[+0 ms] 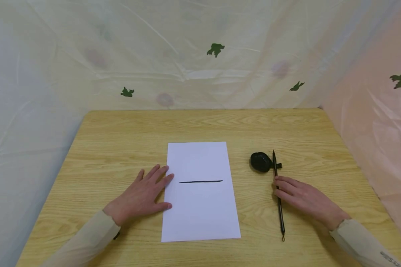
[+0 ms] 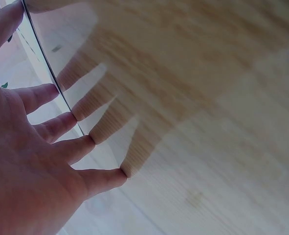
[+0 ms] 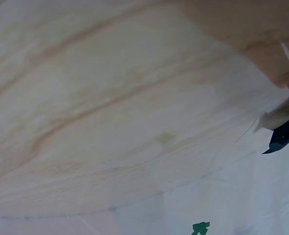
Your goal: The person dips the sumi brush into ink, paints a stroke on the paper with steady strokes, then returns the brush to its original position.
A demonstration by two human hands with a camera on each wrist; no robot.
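A white sheet of paper lies on the wooden table with one black horizontal stroke across it. My left hand rests at the sheet's left edge, fingers spread and fingertips on the paper; the left wrist view shows the same hand with straight fingers touching down. On the right, my right hand pinches a dark writing brush around mid-handle, its thumb hidden. The brush points away from me, with a small hanging loop at its near end. Its tip end overlaps the stub of a glossy black ink dish.
The wooden table reaches back to pale hanging sheets that close in the rear and both sides. Green leaf-like cutouts are stuck on them. In the right wrist view, a dark pointed piece shows at the right edge.
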